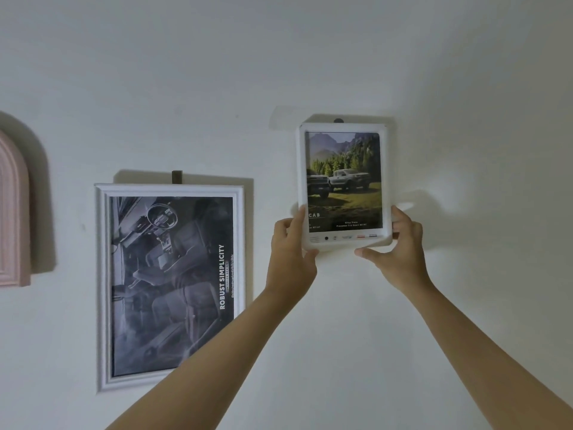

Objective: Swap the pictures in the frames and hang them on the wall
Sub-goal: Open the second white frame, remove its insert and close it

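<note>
Against the wall (403,72), both hands' grips, left (290,243) and right (400,246), pinch the small frame's (342,187) bottom corners.

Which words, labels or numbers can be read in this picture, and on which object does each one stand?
"ROBUST SIMPLICITY": sideways on the grey poster in the large frame.
Small lines beside it: too small to read.
"CAB": on the truck poster in the small frame, its start hidden by the left hand.
Fine print and logos along that poster's bottom, near the right hand: blurred, unreadable.
Pink arch: no text.
</note>
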The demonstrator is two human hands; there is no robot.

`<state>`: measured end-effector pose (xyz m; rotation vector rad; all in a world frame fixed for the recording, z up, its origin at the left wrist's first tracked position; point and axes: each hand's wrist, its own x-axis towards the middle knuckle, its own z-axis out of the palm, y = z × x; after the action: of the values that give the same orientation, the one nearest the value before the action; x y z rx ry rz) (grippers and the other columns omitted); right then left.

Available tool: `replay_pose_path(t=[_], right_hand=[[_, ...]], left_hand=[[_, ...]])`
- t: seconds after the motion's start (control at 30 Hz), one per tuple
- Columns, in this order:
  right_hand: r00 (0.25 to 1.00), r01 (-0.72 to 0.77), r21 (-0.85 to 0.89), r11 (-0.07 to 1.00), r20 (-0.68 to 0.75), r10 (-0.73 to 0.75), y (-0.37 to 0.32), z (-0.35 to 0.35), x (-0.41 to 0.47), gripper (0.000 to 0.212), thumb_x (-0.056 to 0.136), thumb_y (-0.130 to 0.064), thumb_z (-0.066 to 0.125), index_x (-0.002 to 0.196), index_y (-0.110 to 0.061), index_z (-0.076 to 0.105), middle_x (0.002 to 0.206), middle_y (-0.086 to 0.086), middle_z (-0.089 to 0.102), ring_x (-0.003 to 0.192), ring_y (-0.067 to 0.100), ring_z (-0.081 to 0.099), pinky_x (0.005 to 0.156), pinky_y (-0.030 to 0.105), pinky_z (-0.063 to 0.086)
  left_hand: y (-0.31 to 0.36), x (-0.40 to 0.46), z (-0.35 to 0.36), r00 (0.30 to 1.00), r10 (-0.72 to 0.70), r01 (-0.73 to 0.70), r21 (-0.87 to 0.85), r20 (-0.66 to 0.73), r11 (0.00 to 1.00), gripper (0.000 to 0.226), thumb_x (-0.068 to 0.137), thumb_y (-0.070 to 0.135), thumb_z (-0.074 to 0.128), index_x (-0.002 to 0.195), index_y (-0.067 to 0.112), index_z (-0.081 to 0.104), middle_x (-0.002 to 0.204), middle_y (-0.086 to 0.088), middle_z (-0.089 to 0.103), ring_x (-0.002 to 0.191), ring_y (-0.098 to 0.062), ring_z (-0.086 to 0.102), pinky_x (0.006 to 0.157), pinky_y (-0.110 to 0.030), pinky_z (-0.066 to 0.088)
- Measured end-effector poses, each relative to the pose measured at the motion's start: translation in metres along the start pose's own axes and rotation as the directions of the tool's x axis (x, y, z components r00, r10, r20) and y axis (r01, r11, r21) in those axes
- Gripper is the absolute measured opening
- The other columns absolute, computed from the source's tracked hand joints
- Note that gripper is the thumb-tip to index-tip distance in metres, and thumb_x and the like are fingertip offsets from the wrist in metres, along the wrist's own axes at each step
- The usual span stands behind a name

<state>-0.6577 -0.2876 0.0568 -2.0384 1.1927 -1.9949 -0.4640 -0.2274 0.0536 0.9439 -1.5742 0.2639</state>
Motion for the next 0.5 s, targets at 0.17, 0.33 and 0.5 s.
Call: replay_pose_path(t=[0.17, 0.33, 0.5], right_hand=[[0.998, 0.029, 0.069, 0.997, 0.055, -0.032, -0.03, -0.016, -0.019, 0.1, 0.06, -0.018, 0.088, 0.141, -0.021, 0.03, 0.132, 0.008, 0.035, 0.111, 0.014, 0.044, 0.096, 0.029, 0.044], [0.972, -0.012, 0.179, 0.984, 0.231, -0.031, -0.068, -0.032, -0.062, 0.1, 0.059, -0.034, 0.085, 0.14, -0.033, 0.028, 0.132, -0.005, 0.045, 0.109, 0.015, 0.054, 0.078, 0.023, 0.055], [0.979, -0.073, 0.328, 0.942, 0.203, 0.006, -0.11, -0.024, -0.137, 0.075, 0.079, -0.026, 0.072, 0.142, -0.032, 0.032, 0.127, 0.001, 0.053, 0.112, 0.018, 0.057, 0.08, 0.021, 0.055]], left_hand=[[0.011, -0.015, -0.025, 0.998, -0.053, 0.054, -0.062, 0.017, 0.997, 0.074, 0.082, 0.007, 0.067, 0.143, 0.024, 0.029, 0.124, 0.001, 0.049, 0.113, -0.012, 0.049, 0.096, -0.031, 0.05], [0.02, -0.061, -0.082, 0.981, -0.159, 0.174, -0.129, 0.113, 0.976, 0.074, 0.079, 0.009, 0.07, 0.138, 0.032, 0.032, 0.118, 0.007, 0.054, 0.104, -0.007, 0.055, 0.083, -0.025, 0.055], [0.019, -0.139, -0.159, 0.922, -0.259, 0.306, -0.133, 0.29, 0.942, 0.075, 0.076, 0.004, 0.072, 0.13, 0.04, 0.033, 0.1, 0.017, 0.057, 0.094, -0.005, 0.06, 0.069, -0.013, 0.053]])
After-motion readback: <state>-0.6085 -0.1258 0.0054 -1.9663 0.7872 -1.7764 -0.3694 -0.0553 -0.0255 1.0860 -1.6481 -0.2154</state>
